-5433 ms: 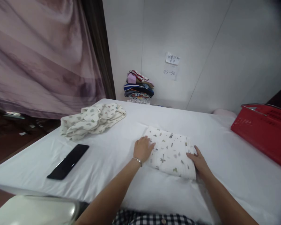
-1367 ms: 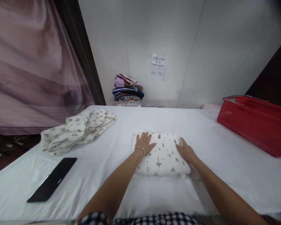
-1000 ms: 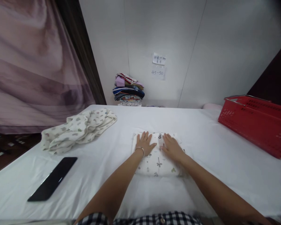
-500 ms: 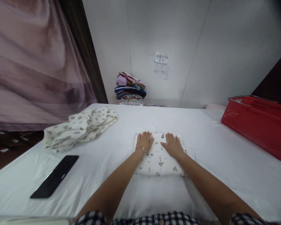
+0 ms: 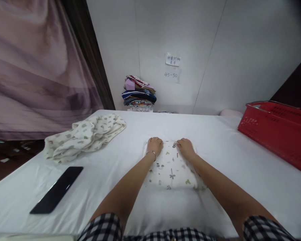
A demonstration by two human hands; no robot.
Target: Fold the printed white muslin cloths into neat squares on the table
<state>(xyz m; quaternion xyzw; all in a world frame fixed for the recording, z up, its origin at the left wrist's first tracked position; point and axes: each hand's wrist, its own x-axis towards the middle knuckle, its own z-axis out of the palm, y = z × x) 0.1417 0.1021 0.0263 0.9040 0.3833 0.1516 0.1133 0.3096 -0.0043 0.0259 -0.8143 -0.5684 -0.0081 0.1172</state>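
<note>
A folded white cloth with small printed motifs (image 5: pixel 172 169) lies on the white-covered table (image 5: pixel 223 147) straight in front of me. My left hand (image 5: pixel 154 145), with a bracelet at the wrist, curls over the cloth's far left edge. My right hand (image 5: pixel 186 146) curls over the far edge beside it. Both sets of fingers are bent down over that far edge and appear to pinch the fabric.
A crumpled printed cloth (image 5: pixel 86 134) lies at the left. A black phone (image 5: pixel 57 189) rests near the table's left front edge. A red plastic basket (image 5: pixel 278 129) stands at the right. A stack of folded clothes (image 5: pixel 139 93) sits against the back wall, under paper notes (image 5: pixel 173 60).
Both hands have slid forward from lying flat on the folded cloth to its far edge, where the fingers have curled over it. The cloth has stayed in place.
</note>
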